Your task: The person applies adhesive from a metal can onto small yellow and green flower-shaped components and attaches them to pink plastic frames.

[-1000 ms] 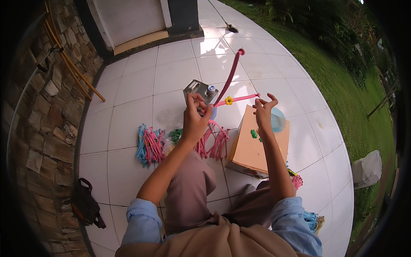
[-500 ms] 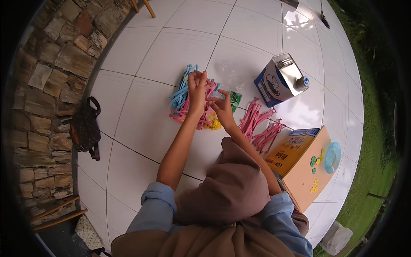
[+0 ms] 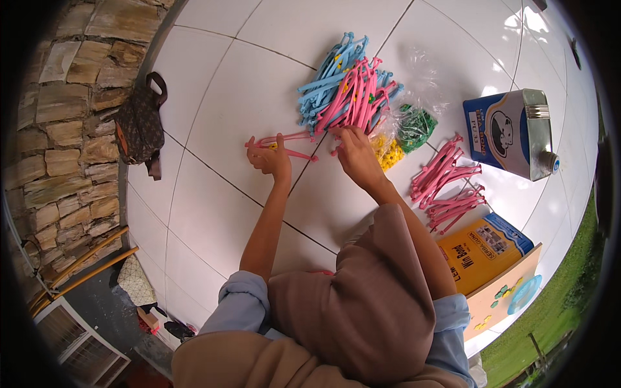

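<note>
My left hand [image 3: 272,160] is closed round a pink sandal strap [image 3: 299,154]. Its two legs spread to the right above the tiles, and a small yellow flower shows by my thumb. To the right, my right hand [image 3: 357,158] has its fingers drawn together at the near edge of a heap. A pink end shows under those fingertips, but what they grip is mostly hidden. The heap has pink straps [image 3: 356,97] lying on blue straps [image 3: 323,90], with small yellow and green flowers among them.
Right of the heap are clear bags of yellow flowers [image 3: 389,154] and green flowers [image 3: 416,126]. Further right lie loose pink straps [image 3: 440,174], a metal can [image 3: 504,132], an orange can [image 3: 485,249], and a board [image 3: 485,301] with flowers and a blue dish [image 3: 524,294]. A bag [image 3: 139,126] sits by the stone wall.
My hands were close together over the heap. My left hand has moved left of it and now holds a pink strap; my right hand is at the heap's near edge. The view has shifted.
</note>
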A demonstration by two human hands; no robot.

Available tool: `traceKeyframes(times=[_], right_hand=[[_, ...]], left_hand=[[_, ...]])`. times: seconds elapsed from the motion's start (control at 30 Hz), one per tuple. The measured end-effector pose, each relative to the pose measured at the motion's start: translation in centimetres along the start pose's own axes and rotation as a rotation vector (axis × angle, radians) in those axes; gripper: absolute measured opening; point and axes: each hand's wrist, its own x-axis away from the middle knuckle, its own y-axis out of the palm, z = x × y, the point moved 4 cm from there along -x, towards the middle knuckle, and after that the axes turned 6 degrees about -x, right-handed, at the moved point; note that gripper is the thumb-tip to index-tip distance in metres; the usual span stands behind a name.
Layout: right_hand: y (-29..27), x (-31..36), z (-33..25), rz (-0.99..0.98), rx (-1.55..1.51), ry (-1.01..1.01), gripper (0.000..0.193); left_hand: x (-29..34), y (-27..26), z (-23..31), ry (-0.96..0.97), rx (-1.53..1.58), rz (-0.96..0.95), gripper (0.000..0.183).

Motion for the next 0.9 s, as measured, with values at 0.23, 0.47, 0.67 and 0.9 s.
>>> traceKeyframes(times=[0.23,0.47,0.67,0.9], right_hand=[[3.7,-1.7,-0.4,-0.143,0.011,-0.086,0.039],[3.4,-0.6,-0.9,0.053,-0.408,0.051,0.063],[-1.1,-1.8,0.3,0.360,-0.540,0.336,0.071],[-8.8,1.9,0.7,0.584,-0.568,0.311,0.040]], left_hand=[[-2.0,1.6,-3.0,0.030,-0.035,-0.045,0.039],[5.0,-0.3,7.0,0.698,0.664,-0.385,0.027],[7.0,3.9,15.3,0.879,0.626,-0.630,0.030],[10.9,4.0,16.5,1.056,0.556,-0.327,0.025]])
